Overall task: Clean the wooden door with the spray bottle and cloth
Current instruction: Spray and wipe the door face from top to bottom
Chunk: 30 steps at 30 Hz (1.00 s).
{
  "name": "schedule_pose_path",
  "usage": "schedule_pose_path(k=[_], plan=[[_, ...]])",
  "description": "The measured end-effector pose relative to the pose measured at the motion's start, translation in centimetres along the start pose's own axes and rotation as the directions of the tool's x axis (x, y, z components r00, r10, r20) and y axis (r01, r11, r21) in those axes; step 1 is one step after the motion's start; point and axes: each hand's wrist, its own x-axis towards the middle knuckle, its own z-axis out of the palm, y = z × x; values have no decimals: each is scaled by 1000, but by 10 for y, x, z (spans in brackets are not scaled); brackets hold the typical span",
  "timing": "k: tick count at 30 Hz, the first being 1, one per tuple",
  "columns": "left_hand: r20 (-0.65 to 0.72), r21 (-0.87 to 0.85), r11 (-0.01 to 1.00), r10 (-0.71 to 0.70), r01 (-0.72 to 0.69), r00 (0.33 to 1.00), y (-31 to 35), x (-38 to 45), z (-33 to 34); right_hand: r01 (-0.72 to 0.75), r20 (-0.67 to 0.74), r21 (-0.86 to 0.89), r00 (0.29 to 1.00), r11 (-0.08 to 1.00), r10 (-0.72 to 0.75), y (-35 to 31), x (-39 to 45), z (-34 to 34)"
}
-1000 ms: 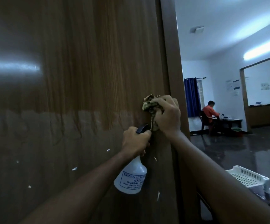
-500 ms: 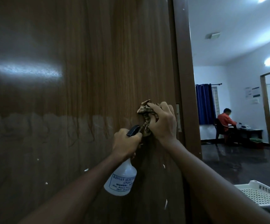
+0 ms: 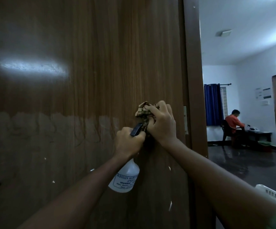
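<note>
The wooden door (image 3: 87,80) fills the left and middle of the head view, with a paler streaked band across its lower half. My left hand (image 3: 129,142) grips the neck of a white spray bottle (image 3: 125,179) with a black trigger head, its body hanging down. Just above it, my right hand (image 3: 162,124) holds a bunched checked cloth (image 3: 142,113) against the door near its right edge.
The door's edge and frame (image 3: 193,96) stand right of my hands. Beyond lies a dim room with a glossy dark floor (image 3: 243,164), a person seated at a desk (image 3: 233,123), a blue curtain (image 3: 212,103) and a white plastic basket (image 3: 274,195) at the lower right.
Both hands and the cloth have shifted a little to the left along the door, away from its edge. The view has turned left as well.
</note>
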Motion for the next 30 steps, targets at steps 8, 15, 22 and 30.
schedule_pose_path(k=[8,15,22,30], plan=[[-27,76,997,-18,20,999,0,-4,-23,289,132,62,946,955,-295,-4,-89,6],[-16,80,997,3,-2,1000,-27,-12,-51,-14,-64,61,998,998,18,-41,17,24],[-107,129,991,32,-18,994,-23,-22,-67,423,208,79,879,903,-430,-42,-104,37],[-136,185,982,58,-32,989,-30,-25,-83,27,-51,58,998,998,-24,-79,-14,42]])
